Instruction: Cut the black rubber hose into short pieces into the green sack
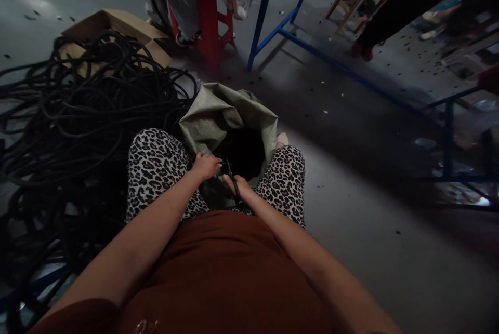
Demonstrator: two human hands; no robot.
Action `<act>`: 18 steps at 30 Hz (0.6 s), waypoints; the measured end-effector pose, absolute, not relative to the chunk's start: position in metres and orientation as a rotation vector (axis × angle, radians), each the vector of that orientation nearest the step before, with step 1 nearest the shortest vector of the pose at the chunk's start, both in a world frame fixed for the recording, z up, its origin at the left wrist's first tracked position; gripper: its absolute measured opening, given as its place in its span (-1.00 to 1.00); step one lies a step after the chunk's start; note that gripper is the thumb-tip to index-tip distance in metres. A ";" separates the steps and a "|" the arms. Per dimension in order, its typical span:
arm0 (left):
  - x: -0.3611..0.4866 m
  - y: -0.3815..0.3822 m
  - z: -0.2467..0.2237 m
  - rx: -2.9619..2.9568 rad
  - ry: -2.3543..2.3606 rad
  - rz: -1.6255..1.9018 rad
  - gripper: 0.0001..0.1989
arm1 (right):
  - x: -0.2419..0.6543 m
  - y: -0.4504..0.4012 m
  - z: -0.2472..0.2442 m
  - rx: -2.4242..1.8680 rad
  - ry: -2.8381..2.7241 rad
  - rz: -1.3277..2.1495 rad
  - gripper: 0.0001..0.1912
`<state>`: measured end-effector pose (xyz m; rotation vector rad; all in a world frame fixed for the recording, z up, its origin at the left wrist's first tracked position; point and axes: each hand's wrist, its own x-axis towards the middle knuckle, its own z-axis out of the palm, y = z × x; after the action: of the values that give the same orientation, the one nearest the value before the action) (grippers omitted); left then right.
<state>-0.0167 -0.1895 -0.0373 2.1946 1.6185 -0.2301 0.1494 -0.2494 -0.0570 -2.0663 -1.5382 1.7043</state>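
Observation:
Between my knees stands an open greenish woven sack (205, 118), its inside dark. My right hand (242, 188) is closed round the black handles of a pair of scissors (235, 184). The scissor blades point up and away from me, over the near rim of the sack. Just left of the blades, my left hand (207, 166) is closed in a pinch. A small dark piece seems to show at its fingertips, but I cannot make out what it is. What lies deep in the sack is too dark to tell.
A large tangle of black rubber-like tubing (97, 95) lies to my left, partly over an open cardboard box (128, 25). Ahead are a red stool (208, 17) with a seated person's legs and a blue metal frame (288, 32). Another person's leg (405, 1) stretches in at right.

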 end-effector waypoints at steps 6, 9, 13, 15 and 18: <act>-0.016 -0.188 -0.036 2.192 1.579 -0.275 -0.65 | 0.148 -0.250 -0.055 -2.104 -1.573 1.673 -0.32; -0.016 -0.187 -0.036 2.176 1.563 -0.294 -0.66 | 0.147 -0.250 -0.052 -2.110 -1.595 1.657 -0.34; -0.017 -0.188 -0.038 2.168 1.561 -0.283 -0.66 | 0.146 -0.251 -0.042 -2.074 -1.617 1.656 -0.39; -0.017 -0.189 -0.039 2.164 1.569 -0.277 -0.66 | 0.146 -0.251 -0.037 -2.062 -1.607 1.677 -0.41; -0.018 -0.190 -0.041 2.170 1.575 -0.266 -0.67 | 0.146 -0.250 -0.029 -2.055 -1.606 1.699 -0.44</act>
<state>-0.0175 -0.1895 -0.0411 2.1703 1.5754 -0.2663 0.1463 -0.2501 -0.0291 -2.0550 -1.6058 1.6990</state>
